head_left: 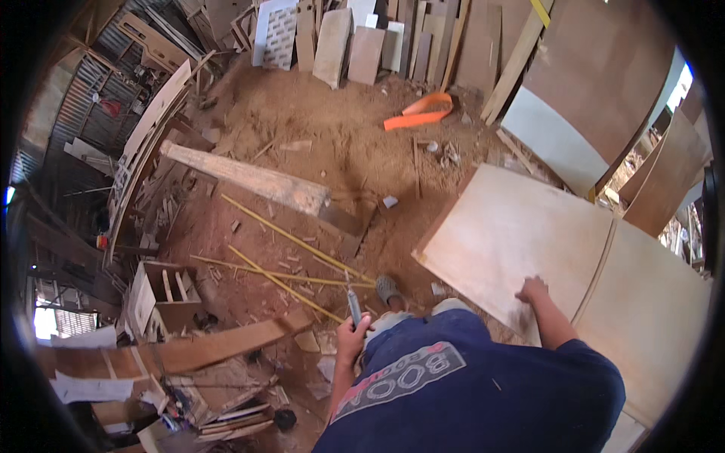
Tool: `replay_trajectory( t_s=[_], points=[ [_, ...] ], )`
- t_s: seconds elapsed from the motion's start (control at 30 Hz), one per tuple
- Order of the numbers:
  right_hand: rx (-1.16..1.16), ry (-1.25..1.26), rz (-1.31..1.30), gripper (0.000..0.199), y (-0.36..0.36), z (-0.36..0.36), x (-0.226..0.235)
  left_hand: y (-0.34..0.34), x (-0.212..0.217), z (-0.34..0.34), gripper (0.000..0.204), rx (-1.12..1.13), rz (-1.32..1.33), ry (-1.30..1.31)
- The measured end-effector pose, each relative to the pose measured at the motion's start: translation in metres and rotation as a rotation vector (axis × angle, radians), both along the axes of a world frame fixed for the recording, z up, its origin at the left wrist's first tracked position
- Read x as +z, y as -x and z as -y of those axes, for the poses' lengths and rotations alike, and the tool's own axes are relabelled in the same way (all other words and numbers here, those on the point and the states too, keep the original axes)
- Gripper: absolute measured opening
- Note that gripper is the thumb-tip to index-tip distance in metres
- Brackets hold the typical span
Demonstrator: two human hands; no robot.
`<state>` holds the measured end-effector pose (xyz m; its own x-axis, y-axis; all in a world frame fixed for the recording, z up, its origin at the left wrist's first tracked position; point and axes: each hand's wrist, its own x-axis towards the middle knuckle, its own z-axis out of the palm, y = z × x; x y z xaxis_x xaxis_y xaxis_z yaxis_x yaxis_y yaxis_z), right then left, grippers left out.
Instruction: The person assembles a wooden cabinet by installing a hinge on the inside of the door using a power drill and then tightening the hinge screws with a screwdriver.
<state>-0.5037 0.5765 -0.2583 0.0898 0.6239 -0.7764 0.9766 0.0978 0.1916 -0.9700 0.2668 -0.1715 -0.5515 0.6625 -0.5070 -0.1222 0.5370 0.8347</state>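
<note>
A person in a dark blue shirt (468, 385) looks down at a sawdust-covered workshop floor (332, 136). Nearest, on the left, the left hand (352, 336) is curled tight around a slim blue-grey tool (353, 306), fingers wrapped about its lower end so the shaft sticks up and away from the body. What kind of tool it is cannot be told. On the right, the right hand (531, 293) lies flat with fingers spread, pressing on the near edge of a large pale plywood sheet (513, 234); it grasps nothing. A second pale sheet (649, 309) lies just beside the first, further right. Between the hands, a foot in a grey sandal (388, 289) rests on the floor.

Slightly farther and to the left, thin yellow strips (294, 241) lie crossed on the dirt, near a small open wooden box (162, 294) and a long brown board (219, 343). Beyond them a thick weathered plank (245, 177) lies at a slant. Farther still, an orange strap (419, 112) lies looped on the sawdust. At the far edge, boards and panels (362, 45) lean upright in a row.
</note>
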Motion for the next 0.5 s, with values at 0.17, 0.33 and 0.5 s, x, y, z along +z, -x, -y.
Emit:
replay_trajectory(
  t_s=[0.17, 0.33, 0.5],
  points=[
    [-0.161, 0.144, 0.166, 0.082, 0.022, 0.005, -0.034, 0.113, 0.031, -0.066, 0.03, -0.016, -0.042, -0.062],
    [-0.111, 0.14, 0.18, 0.073, 0.048, -0.01, -0.027, 0.183, 0.055, -0.139, 0.023, -0.086, -0.08, -0.007],
    [-0.367, 0.024, 0.133, 0.072, 0.079, -0.033, -0.031, 0.216, 0.055, -0.236, 0.019, -0.278, -0.042, -0.116]
  ],
)
